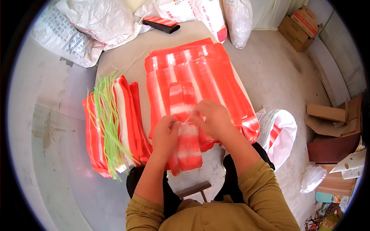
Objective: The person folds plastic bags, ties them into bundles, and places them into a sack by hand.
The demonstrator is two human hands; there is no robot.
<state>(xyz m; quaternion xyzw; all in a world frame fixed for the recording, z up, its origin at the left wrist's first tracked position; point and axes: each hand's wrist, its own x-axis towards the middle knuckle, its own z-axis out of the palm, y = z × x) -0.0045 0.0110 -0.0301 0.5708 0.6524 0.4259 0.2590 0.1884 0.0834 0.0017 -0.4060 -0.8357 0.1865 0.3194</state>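
A narrow folded bundle of red-and-white striped plastic sheeting (pixel 188 148) lies on a larger stack of the same sheeting (pixel 212 73). Its lower end hangs past the stack's near edge. A thin pale string (pixel 186 122) crosses the bundle's middle, where it is gathered in. My left hand (pixel 166 133) is closed with thumb and fingers pinched on the string at the bundle's left side. From the right, my right hand (pixel 212 117) pinches the string near the centre. The exact crossing of the string is partly hidden by my fingers.
Left of the stack sits a pile of folded striped bundles (pixel 133 119) with loose light-green strips (pixel 107 115) over it. A black-and-red object (pixel 162 25) lies at the table's far end. White sacks (pixel 98 21) stand beyond; an open white sack (pixel 285 134) and cardboard boxes (pixel 333 146) are at right.
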